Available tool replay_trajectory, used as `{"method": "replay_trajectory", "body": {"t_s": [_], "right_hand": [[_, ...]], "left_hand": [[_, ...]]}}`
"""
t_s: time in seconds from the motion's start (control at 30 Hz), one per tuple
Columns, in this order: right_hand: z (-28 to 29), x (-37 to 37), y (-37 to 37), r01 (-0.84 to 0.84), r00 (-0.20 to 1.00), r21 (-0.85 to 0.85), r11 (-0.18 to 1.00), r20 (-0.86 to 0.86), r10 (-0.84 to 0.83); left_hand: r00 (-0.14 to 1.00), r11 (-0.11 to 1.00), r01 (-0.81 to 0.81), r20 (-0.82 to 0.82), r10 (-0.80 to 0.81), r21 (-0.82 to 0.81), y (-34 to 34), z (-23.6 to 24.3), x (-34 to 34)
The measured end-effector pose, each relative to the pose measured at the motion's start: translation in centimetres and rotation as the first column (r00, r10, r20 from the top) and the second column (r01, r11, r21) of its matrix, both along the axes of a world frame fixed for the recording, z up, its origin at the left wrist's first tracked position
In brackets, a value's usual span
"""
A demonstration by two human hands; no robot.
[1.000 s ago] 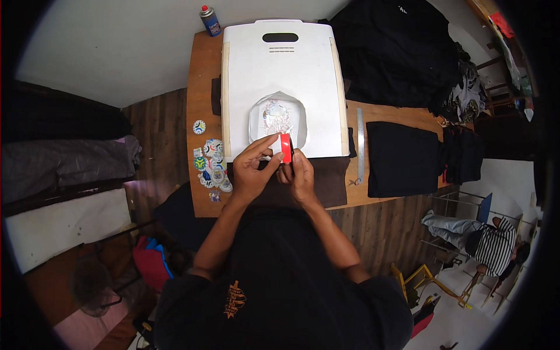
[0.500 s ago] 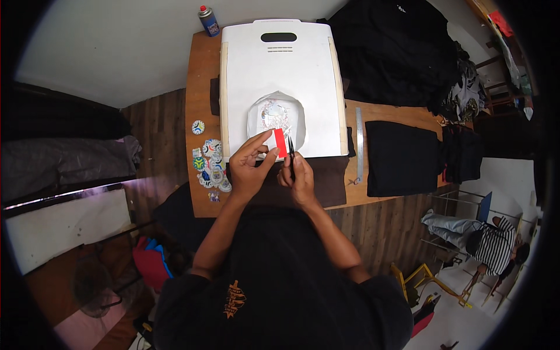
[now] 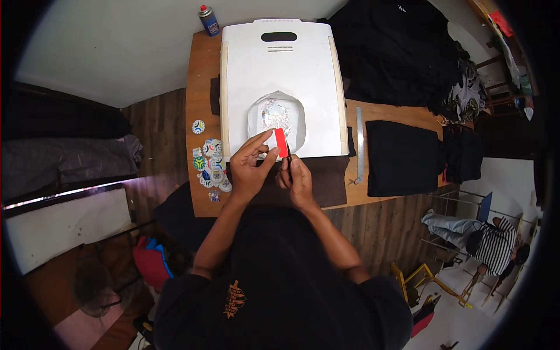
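Textile workshop: folded black cloth (image 3: 402, 158), metal ruler (image 3: 360, 146) on wooden worktable (image 3: 201, 65); dark scissors (image 3: 289, 150), apparently.

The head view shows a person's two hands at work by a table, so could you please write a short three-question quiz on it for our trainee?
1. Multiple choice: what does the left hand hold?
a) a green ball
b) a flat red piece
c) a white cup

2. True or false: the ruler lies between the white panel and the folded black cloth.

3. Fill in the blank: the can near the far left corner of the table has a ____ cap.

Key: 1. b; 2. true; 3. red.
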State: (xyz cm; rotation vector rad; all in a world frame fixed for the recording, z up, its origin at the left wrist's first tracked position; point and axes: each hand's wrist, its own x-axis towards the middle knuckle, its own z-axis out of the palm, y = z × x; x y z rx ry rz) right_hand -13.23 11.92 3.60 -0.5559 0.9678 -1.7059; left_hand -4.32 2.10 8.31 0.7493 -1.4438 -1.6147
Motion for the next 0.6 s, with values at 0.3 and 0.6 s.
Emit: {"method": "replay_trajectory", "body": {"t_s": [0.3, 0.6], "right_hand": [[-0.22, 0.42, -0.28, 0.025, 0.999, 0.009, 1.000, 0.023, -0.025], [0.18, 0.33, -0.35, 0.041, 0.995, 0.002, 0.999, 0.087, -0.041]], "left_hand": [[1.000, 1.000, -0.008, -0.002, 0.008, -0.009, -0.02, 0.16, 0.08], [1.000, 1.000, 0.011, -0.010, -0.011, 0.005, 0.10, -0.02, 0.18]]}}
